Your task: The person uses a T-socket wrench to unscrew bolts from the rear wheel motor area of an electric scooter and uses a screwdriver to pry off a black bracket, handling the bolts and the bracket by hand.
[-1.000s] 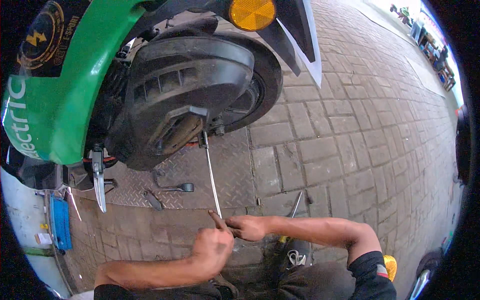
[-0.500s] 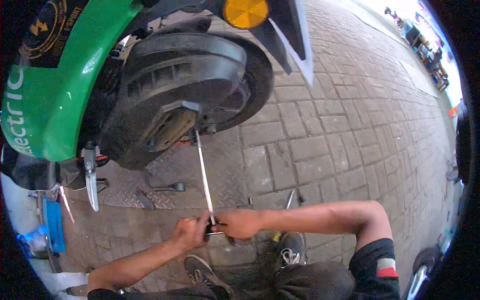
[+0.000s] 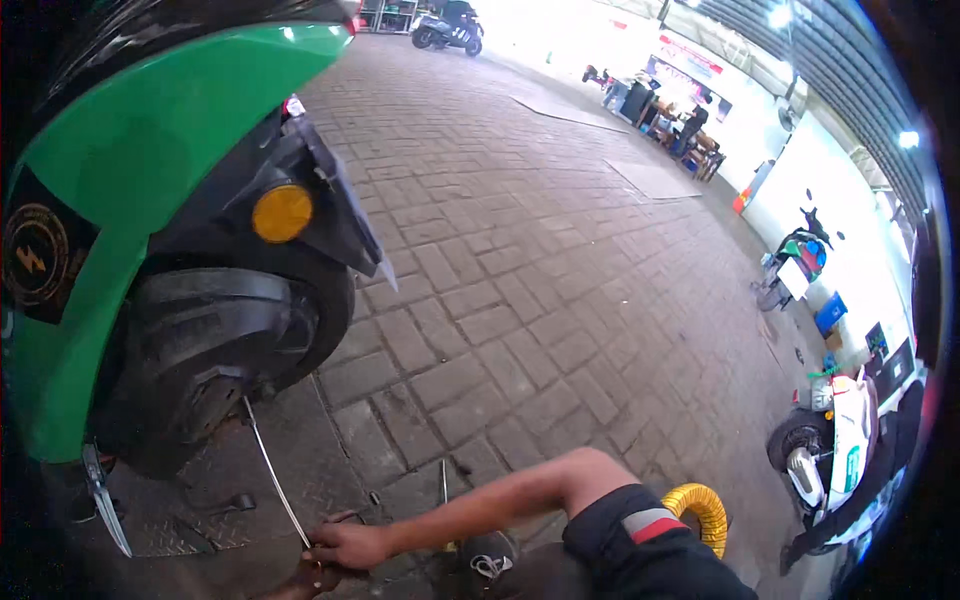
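At the lower edge, my right hand (image 3: 350, 545) is closed round the handle end of a long, thin metal T-handle wrench (image 3: 272, 468). My left hand (image 3: 308, 578), partly dark and cut off, is closed against the same end, just below the right. Between them they hide most of the handle. The shaft slants up and left to the lower side of the rear wheel (image 3: 318, 335) of a green and black scooter (image 3: 190, 130). Its far tip meets the dark housing (image 3: 215, 392) beside the wheel hub; the exact fitting is too small to make out.
A dark ratchet-like tool (image 3: 232, 503) lies on the patterned metal plate (image 3: 290, 480). A screwdriver (image 3: 445, 482) lies near my shoe (image 3: 490, 565). A yellow ribbed hose (image 3: 712, 510) curves behind my right arm. Parked scooters (image 3: 835, 450) and a person (image 3: 692, 122) are farther right.
My view has swung up and right, so the scooter and hands sit lower and farther left. Both hands still hold the wrench, whose tip stays at the wheel.
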`<state>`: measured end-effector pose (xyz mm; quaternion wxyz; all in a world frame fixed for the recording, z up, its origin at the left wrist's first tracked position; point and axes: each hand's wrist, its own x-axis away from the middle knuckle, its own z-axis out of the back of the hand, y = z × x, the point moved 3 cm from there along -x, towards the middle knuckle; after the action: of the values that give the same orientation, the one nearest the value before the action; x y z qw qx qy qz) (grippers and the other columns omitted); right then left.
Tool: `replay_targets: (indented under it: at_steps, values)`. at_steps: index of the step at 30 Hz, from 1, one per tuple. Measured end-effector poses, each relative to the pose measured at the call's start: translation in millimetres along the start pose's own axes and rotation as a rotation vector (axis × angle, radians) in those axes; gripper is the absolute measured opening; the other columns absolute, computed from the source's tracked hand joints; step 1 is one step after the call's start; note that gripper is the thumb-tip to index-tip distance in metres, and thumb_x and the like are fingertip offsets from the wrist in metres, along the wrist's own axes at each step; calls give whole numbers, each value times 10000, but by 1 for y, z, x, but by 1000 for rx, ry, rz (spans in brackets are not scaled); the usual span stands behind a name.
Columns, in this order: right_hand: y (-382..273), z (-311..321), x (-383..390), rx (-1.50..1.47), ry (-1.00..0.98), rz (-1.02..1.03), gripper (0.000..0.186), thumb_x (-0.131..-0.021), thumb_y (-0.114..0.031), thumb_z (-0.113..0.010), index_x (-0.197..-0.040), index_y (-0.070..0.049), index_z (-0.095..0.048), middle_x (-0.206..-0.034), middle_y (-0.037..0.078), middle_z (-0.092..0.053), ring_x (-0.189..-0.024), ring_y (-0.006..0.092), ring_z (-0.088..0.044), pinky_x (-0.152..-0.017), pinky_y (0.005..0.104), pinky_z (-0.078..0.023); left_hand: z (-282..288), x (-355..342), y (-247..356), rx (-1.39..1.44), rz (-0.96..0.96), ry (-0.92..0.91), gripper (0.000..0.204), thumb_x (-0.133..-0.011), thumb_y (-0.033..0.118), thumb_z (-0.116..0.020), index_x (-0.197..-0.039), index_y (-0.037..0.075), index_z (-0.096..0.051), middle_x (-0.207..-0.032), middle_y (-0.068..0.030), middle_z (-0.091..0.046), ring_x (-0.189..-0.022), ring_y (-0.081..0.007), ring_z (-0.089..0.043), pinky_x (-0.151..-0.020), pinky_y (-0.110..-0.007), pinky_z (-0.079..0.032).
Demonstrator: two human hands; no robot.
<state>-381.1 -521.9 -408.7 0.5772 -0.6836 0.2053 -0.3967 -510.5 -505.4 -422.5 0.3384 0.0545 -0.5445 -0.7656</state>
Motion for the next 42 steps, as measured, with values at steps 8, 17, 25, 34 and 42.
replay_targets:
  at_steps: [8, 17, 25, 34, 42]
  values:
    - [-43, -13, 21, 374, 644, 478, 370, -1047, -312, -411, -1140, 22, -542, -974, 242, -603, -951, 422, -600, -831, 476, -466, 120, -19, 9, 101, 449, -147, 469, -867, 124, -689, -1288, -2, -523, -1073, -142, -667, -948, -243, -671, -817, -396, -560]
    - [-38, -5, 7, 1142, 166, 132, 298, -916, -229, -584, -1076, 22, -582, -973, 199, -655, -802, 385, -666, -687, 422, -544, 132, -47, 77, 520, 347, 455, 300, -901, 137, -694, -1085, -68, -576, -878, -149, -668, -679, -233, -690, -565, -393, -606]
    - [-14, 41, 28, -826, -197, -158, 499, -970, -289, -548, -1369, 9, -527, -1388, 127, -553, -1295, 272, -485, -1108, 394, -346, 145, -40, 86, 670, 359, 386, 249, -927, 167, -662, -1046, -47, -619, -807, -128, -670, -669, -251, -691, -568, -391, -610]
    - [-106, 1, 46, 770, 183, -223, 384, -1006, -299, -488, -1141, 27, -640, -937, 162, -682, -882, 342, -676, -796, 402, -545, 136, -43, 94, 624, 335, 474, 267, -937, 202, -652, -1087, -15, -610, -872, -148, -710, -646, -245, -695, -556, -343, -572]
    - [-102, 50, 22, 491, -326, -21, 444, -862, -307, -676, -1139, 39, -645, -972, 218, -701, -909, 326, -702, -740, 436, -547, 138, -51, 78, 570, 325, 435, 264, -955, 241, -625, -1062, 0, -609, -854, -139, -707, -662, -247, -703, -548, -343, -567]
